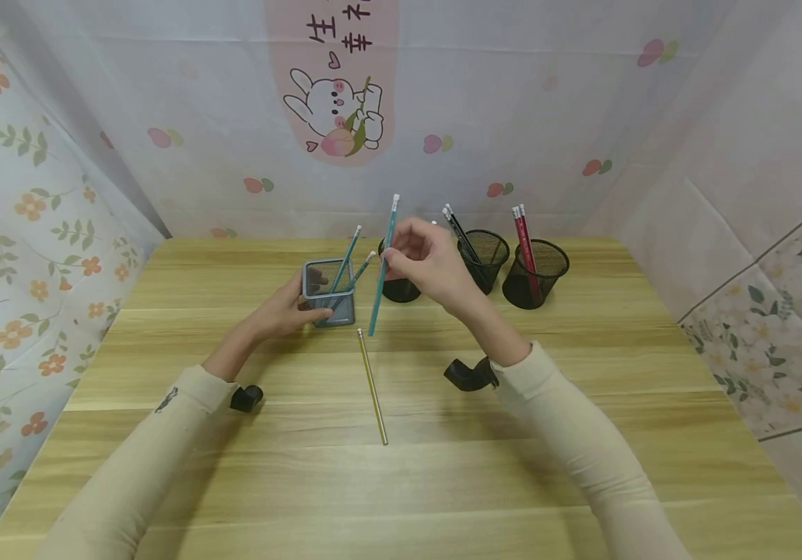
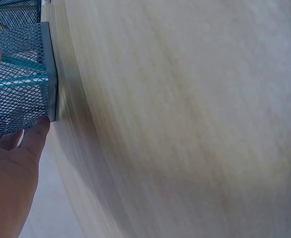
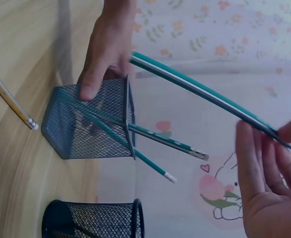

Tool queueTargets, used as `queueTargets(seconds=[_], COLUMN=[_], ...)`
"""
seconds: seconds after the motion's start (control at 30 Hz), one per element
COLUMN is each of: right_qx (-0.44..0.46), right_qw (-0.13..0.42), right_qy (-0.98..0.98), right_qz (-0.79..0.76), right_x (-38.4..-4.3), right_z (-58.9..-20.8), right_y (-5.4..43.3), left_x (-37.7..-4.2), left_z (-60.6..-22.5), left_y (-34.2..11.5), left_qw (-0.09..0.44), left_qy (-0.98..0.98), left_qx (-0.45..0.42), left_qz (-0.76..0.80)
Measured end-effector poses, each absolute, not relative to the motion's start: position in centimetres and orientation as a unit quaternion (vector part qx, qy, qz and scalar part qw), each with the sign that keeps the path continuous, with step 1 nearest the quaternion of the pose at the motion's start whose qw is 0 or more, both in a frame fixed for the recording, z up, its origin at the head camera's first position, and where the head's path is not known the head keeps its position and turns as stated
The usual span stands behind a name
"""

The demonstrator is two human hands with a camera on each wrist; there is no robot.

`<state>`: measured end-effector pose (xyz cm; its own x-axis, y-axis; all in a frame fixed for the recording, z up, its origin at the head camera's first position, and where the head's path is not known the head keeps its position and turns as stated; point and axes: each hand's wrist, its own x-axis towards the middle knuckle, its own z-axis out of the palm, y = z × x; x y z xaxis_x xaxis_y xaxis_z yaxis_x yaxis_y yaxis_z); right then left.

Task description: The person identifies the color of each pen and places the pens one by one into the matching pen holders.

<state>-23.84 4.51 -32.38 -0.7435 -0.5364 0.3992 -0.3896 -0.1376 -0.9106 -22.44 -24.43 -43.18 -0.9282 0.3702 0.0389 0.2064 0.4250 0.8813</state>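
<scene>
My left hand grips a grey square mesh pencil holder from its left side, thumb across the front. Two green pencils with white erasers lean inside the holder; in the right wrist view one green pencil pokes past the rim. To the right of it, my right hand pinches another green pencil between thumb and fingertips. That pencil is nearly upright, eraser end up, its lower end above the table. A yellow pencil lies on the table, closer to me.
Behind my right hand a round black mesh holder is partly hidden. Further right stand a black mesh holder with black pencils and another black holder with red pencils. A printed curtain hangs behind the wooden table.
</scene>
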Motion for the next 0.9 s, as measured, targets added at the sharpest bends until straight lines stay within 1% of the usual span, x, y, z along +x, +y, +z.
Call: queueTargets(seconds=[0.17, 0.4, 0.7, 0.9], right_qx=[-0.345, -0.311, -0.288, -0.286], right_qw=[-0.009, -0.078, -0.141, -0.16], right_qy=[0.614, 0.568, 0.549, 0.554], right_qz=[-0.71, -0.758, -0.772, -0.765], right_x=[-24.0, -24.4, -25.4, -26.1], right_z=[-31.9, -31.7, -32.1, -32.6], right_y=[4.5, 4.2, 3.6, 3.0], left_x=[-22.4, -22.4, -22.4, -22.4], left_z=[-43.0, -43.1, -43.3, -43.2], left_y=[-24.4, -24.4, -24.5, -24.5], left_qw=[0.08, 0.078, 0.08, 0.08], left_qy=[0.843, 0.841, 0.839, 0.837], left_qx=[0.169, 0.17, 0.17, 0.172], left_qz=[0.504, 0.508, 0.511, 0.513])
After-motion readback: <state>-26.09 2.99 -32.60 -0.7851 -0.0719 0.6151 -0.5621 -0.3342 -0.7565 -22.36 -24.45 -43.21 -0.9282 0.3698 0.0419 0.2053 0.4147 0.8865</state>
